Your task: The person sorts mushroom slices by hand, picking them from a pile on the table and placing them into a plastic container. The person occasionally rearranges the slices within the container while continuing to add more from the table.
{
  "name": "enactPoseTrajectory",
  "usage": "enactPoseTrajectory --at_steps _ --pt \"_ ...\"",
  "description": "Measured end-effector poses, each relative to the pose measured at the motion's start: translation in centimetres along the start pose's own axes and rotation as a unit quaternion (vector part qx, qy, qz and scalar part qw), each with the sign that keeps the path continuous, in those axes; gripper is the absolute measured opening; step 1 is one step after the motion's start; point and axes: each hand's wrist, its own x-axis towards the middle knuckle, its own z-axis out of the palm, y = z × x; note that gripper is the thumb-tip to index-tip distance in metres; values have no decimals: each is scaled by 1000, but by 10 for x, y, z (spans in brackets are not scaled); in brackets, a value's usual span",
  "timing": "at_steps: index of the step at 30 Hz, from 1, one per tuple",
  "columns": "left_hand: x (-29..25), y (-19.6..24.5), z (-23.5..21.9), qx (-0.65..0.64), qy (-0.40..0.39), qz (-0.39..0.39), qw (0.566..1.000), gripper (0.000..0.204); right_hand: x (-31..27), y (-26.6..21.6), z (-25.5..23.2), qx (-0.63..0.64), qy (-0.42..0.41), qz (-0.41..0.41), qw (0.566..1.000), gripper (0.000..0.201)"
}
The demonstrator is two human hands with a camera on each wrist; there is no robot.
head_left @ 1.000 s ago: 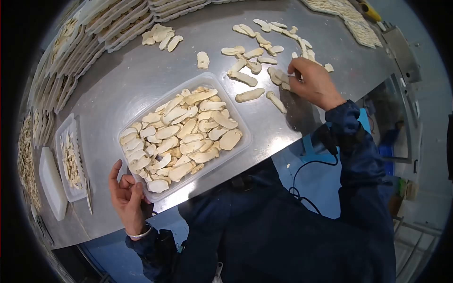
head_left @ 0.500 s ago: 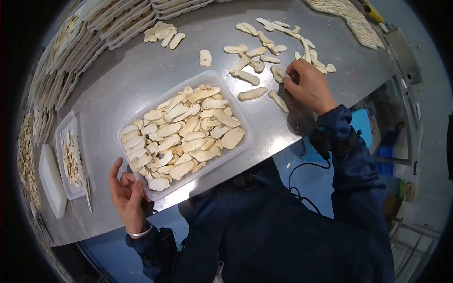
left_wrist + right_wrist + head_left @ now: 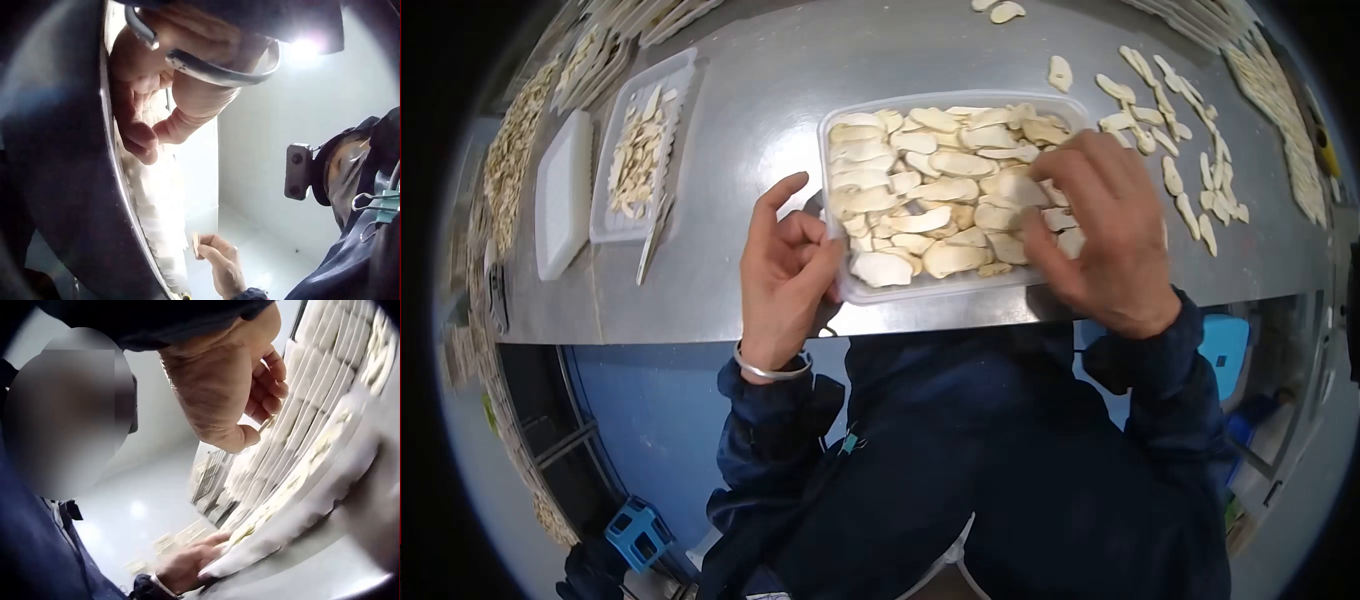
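Observation:
A clear plastic tray (image 3: 940, 288) full of pale sliced mushrooms (image 3: 950, 190) lies near the table's front edge. The left hand (image 3: 785, 275) grips its left end, thumb at the rim and index finger raised; in the left wrist view this hand (image 3: 156, 94) has thumb and fingertips close together at the edge. Over the tray's right part, the right hand (image 3: 1105, 235) pinches a slice (image 3: 1018, 190) between thumb and fingers, blurred. That slice (image 3: 196, 245) also shows upright in the left wrist view. In the right wrist view the right hand (image 3: 219, 394) hides most of it.
Loose slices (image 3: 1170, 175) are scattered to the right of the tray. At the left stand a smaller tray of pieces (image 3: 600, 225), a white upturned tray (image 3: 560, 200) and a knife (image 3: 650, 245). Stacked trays (image 3: 590, 65) rise at the back left, with more slices (image 3: 1280, 110) at far right.
The right hand has moved from the scattered slices to above the tray, with a slice in its fingers. The head view has turned and shifted; the left hand remains at the tray's left end.

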Motion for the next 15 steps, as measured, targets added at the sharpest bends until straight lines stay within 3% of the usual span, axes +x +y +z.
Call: enactPoseTrajectory --at_steps 5,15 --pt "-1 0 -1 -16 -11 -6 1000 57 23 -39 45 66 -17 -80 994 24" --pt "-2 1 0 -34 -17 -10 999 58 36 -52 70 69 -34 -108 991 22"
